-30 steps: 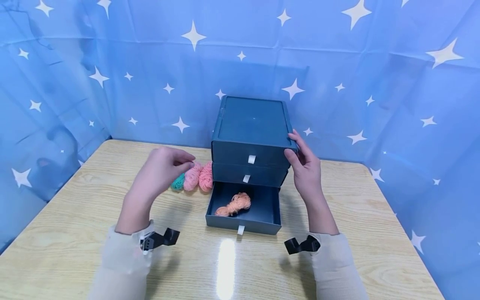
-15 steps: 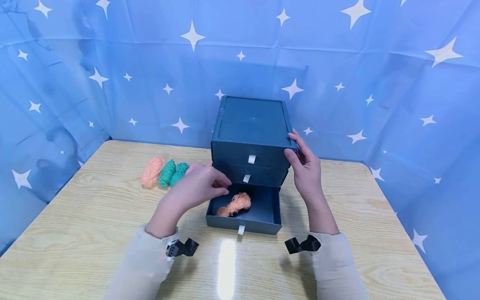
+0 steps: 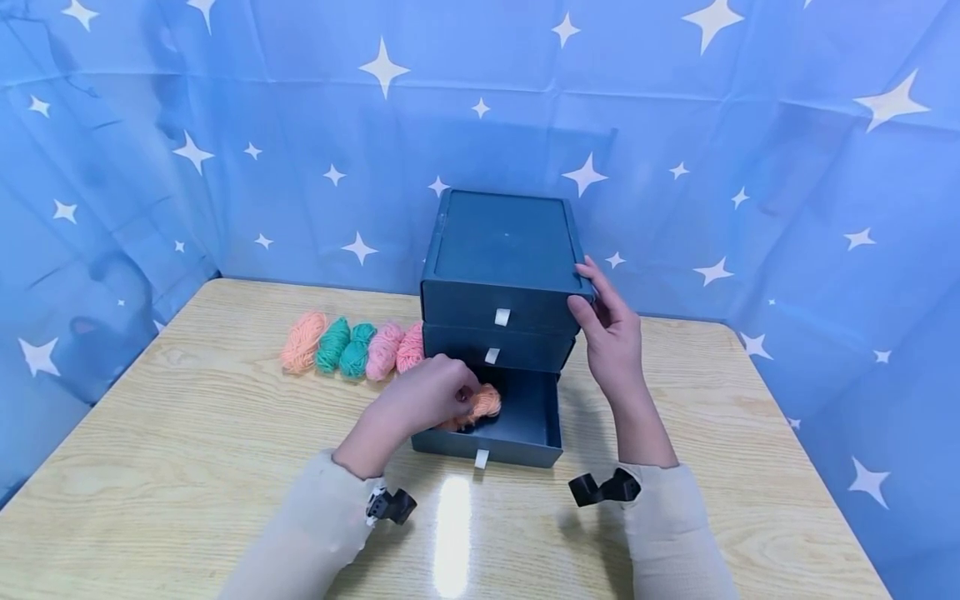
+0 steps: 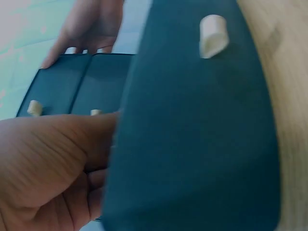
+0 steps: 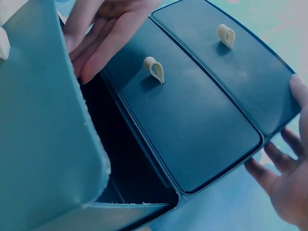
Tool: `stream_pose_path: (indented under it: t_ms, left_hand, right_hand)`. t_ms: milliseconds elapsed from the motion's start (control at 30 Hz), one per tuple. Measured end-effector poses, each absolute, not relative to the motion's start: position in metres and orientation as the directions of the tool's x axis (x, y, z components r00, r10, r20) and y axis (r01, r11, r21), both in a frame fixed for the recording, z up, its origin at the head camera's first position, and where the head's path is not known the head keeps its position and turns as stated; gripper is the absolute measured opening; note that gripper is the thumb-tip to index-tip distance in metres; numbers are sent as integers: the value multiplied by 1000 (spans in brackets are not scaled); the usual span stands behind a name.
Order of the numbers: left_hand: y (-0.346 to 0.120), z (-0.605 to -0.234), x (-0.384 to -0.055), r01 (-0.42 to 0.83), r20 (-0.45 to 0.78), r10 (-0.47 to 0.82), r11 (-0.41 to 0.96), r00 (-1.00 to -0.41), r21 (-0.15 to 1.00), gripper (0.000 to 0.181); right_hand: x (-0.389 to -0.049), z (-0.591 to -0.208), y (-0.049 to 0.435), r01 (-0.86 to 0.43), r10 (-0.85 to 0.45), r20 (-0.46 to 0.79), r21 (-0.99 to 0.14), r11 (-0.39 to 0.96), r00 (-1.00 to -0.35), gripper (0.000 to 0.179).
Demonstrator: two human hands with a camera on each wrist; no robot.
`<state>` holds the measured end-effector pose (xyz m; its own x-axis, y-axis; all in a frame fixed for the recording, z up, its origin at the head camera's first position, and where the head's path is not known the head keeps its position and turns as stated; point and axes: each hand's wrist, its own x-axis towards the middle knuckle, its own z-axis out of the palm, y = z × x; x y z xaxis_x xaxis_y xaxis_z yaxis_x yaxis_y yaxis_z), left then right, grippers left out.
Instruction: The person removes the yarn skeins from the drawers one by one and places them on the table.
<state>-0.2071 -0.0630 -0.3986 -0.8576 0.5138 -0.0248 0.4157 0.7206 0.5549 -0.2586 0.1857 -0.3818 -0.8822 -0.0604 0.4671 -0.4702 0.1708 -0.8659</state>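
My left hand reaches into the pulled-out bottom drawer of a dark blue drawer box. Its fingers come down at a peach yarn skein lying inside, partly covered by the hand. Seen from the right wrist, the left fingers hang loosely bent past the drawer front; whether they touch the skein is hidden. My right hand holds the box's upper right front corner, thumb in front and the other fingers along the side. The two upper drawers are pushed in, each with a white pull tab.
Left of the box, several skeins lie in a row on the wooden table: a peach skein, a green skein, another green one, and pink ones beside the box. A blue star-printed cloth hangs behind the table.
My left hand has moved right and down from the skein row into the open drawer, uncovering the row. The right hand stays at the box corner. The skein in the drawer looks unmoved.
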Motion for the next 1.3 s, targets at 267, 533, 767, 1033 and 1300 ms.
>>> stream_pose_path:
  t_ms: [267, 533, 767, 1033, 1300]
  left_hand:
    - [-61, -410, -212, 442, -6, 501, 770, -866, 459, 23]
    - [-58, -415, -215, 488, 38, 525, 758, -850, 434, 32]
    - [-57, -419, -216, 529, 71, 557, 731, -827, 431, 48]
    - [-60, -413, -216, 568, 84, 586, 725, -806, 391, 45]
    - [-76, -389, -211, 561, 95, 579, 718, -810, 412, 43]
  right_hand:
    - [-259, -382, 186, -471, -65, 467, -866, 167, -882, 43]
    - [-259, -382, 186, -472, -64, 468, -865, 168, -881, 43]
    - [-259, -382, 186, -471, -63, 468, -864, 178, -881, 42]
    - [-259, -382, 186, -468, -62, 465, -866, 176, -883, 43]
    - [-259, -382, 186, -471, -63, 468, -865, 171, -882, 43]
